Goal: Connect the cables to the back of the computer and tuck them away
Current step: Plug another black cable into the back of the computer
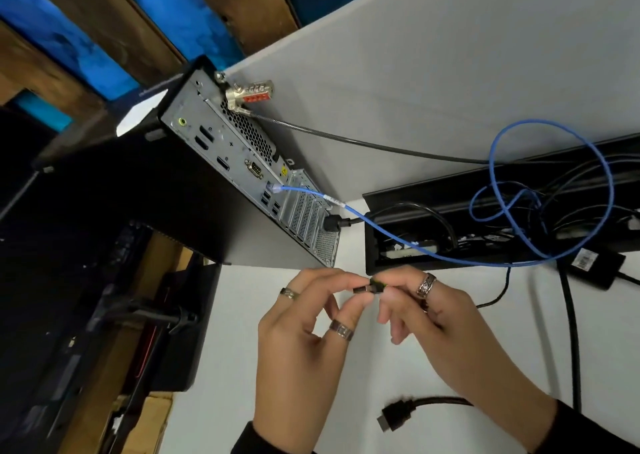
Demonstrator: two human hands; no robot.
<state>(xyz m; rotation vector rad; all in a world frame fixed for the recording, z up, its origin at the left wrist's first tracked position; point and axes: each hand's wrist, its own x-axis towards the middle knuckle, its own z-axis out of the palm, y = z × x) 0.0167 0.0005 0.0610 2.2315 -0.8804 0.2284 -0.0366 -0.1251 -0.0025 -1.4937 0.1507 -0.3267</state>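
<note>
1. Writing is hard to find: a yellow warning sticker sits on the back of the computer, and a white barcode label sits on a black power brick. The words on both are too small to read.
2. The surface is white, with a white wall panel behind it. Blue and brown shapes show at the top left.
3. A black cable tray is sunk into the surface. Inside it lie many tangled black wires and part of the blue cable.
4. The blue cable is plugged into the back of the computer and loops up above the tray. A black power plug is also plugged in near the bottom of the computer.
5. A silver lock with red dials hangs on the top of the computer, with a grey wire running off to the right.
6. The left hand and the right hand both pinch a small black plug between them, just in front of the tray.
7. Another black plug lies loose on the surface near the right arm.
</note>
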